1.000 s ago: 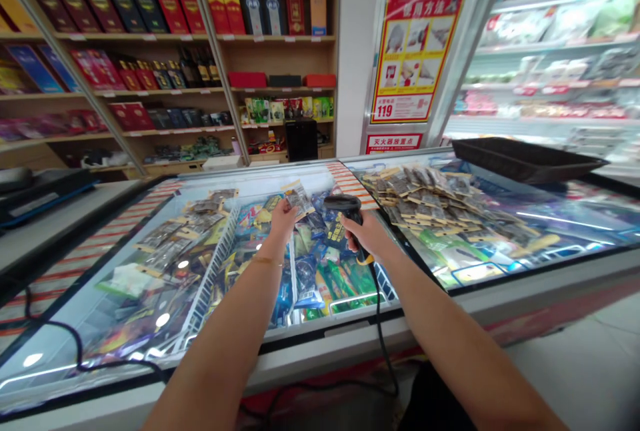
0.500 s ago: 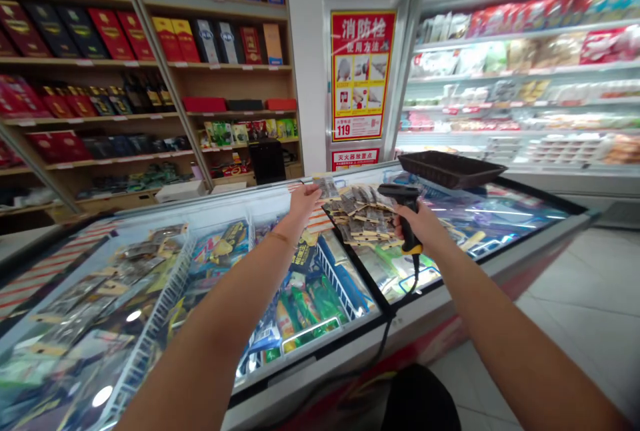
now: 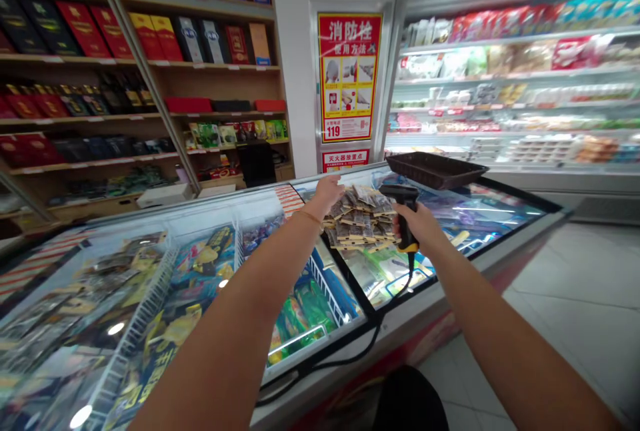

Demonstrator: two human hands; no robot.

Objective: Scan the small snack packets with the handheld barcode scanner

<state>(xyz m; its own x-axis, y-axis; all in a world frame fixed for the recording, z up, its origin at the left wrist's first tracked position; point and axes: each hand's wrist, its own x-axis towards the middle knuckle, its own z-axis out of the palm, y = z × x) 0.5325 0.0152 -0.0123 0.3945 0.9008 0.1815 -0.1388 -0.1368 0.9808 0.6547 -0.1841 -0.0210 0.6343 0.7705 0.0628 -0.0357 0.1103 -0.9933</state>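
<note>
My right hand (image 3: 416,224) is wrapped around the grip of a black and yellow barcode scanner (image 3: 406,207), its cable hanging down over the freezer edge. The scanner's head points left above a pile of small flat packets (image 3: 363,221) with tan edges and dark contents. My left hand (image 3: 327,194) is at the far left side of this pile, fingers stretched toward the packets and partly overlapping them in view. No packet clearly shows in its fingers. The pile lies on the glass lid of a chest freezer (image 3: 345,271).
A dark brown tray (image 3: 435,171) stands on the lid behind the pile. Under the glass are wire baskets (image 3: 145,311) with packaged goods. Boxed goods fill wooden shelves (image 3: 215,67) at left. A red poster (image 3: 349,77) hangs behind, and a lit refrigerated display (image 3: 500,84) stands at right.
My left hand has moved right, onto the pile's edge; the packet it held no longer shows in its fingers. The right hand keeps hold of the scanner. The view has turned slightly right.
</note>
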